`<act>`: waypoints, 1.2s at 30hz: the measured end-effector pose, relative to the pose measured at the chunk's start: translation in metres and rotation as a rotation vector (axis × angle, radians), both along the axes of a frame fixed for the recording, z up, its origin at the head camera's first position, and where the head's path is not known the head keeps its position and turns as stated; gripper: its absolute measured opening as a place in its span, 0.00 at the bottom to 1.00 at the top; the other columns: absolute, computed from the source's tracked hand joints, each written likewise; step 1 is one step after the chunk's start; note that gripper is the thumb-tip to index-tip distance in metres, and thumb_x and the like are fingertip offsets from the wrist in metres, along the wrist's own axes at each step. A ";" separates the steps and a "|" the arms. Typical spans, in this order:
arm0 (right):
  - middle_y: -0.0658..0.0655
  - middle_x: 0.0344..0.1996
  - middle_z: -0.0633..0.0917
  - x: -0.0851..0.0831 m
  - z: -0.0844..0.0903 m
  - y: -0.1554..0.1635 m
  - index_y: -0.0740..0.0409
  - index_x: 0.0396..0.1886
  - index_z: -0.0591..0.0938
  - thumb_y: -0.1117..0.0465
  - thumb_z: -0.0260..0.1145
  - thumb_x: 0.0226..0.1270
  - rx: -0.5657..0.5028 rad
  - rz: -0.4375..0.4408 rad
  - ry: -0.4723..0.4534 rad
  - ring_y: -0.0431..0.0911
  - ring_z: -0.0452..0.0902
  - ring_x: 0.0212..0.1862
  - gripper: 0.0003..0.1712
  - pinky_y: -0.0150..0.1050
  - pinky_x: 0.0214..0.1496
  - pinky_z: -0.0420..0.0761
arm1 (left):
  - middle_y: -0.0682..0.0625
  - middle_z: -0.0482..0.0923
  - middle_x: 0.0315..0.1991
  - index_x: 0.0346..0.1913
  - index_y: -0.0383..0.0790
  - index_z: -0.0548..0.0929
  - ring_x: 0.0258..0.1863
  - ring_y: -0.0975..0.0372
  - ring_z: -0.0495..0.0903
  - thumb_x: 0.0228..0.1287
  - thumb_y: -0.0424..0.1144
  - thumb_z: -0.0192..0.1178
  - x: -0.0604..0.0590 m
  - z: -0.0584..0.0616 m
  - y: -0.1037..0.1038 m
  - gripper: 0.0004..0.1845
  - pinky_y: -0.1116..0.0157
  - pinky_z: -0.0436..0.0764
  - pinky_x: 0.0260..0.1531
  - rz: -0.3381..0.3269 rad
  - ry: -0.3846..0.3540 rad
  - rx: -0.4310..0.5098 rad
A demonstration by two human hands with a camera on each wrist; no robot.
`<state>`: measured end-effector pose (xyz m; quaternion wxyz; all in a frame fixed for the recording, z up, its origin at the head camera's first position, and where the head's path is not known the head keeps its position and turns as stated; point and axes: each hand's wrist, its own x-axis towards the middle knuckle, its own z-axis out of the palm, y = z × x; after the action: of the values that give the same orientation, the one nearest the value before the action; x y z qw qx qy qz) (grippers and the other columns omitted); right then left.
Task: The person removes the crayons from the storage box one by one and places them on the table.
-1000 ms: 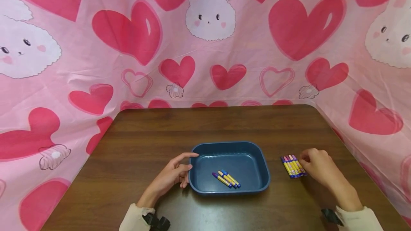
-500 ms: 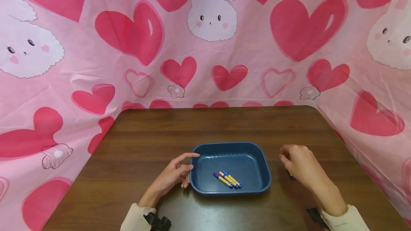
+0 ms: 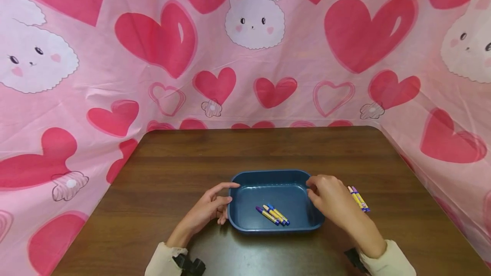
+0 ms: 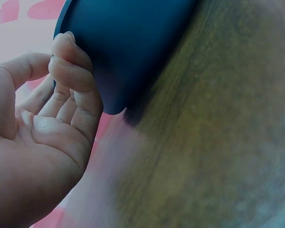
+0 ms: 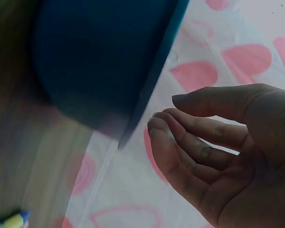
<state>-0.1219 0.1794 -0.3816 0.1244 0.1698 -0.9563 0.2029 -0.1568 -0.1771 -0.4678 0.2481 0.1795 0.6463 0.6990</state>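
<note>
A dark blue tray (image 3: 245, 220) sits on the brown table (image 3: 192, 156), with three crayons (image 3: 273, 214) lying in its front part. My left hand (image 3: 212, 203) rests against the tray's left wall; in the left wrist view its bent fingers (image 4: 73, 80) touch the tray's (image 4: 133, 47) outer side. My right hand (image 3: 326, 195) hovers over the tray's right rim. In the right wrist view its fingers (image 5: 190, 137) are loosely curved beside the tray (image 5: 95, 57), and nothing shows between them. A few more crayons (image 3: 358, 198) lie on the table right of that hand.
Pink cloth with hearts and rabbits (image 3: 253, 20) walls in the table at the back and both sides. One crayon end (image 5: 12, 221) shows at the lower left of the right wrist view.
My right hand has moved left from the crayons on the table to the tray's right rim. Fewer crayons show on the table now. The left hand and the tray have stayed put.
</note>
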 end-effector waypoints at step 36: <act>0.44 0.17 0.75 -0.012 -0.059 -0.061 0.55 0.23 0.82 0.69 0.70 0.55 -0.075 0.229 -0.294 0.36 0.69 0.20 0.07 0.32 0.23 0.73 | 0.46 0.76 0.21 0.72 0.38 0.66 0.15 0.61 0.76 0.76 0.39 0.53 -0.001 -0.002 0.000 0.25 0.66 0.79 0.19 0.004 0.001 0.016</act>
<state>-0.1337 0.1187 -0.4404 -0.0343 0.2415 -0.9303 0.2738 -0.1582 -0.1774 -0.4701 0.2449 0.1803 0.6413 0.7045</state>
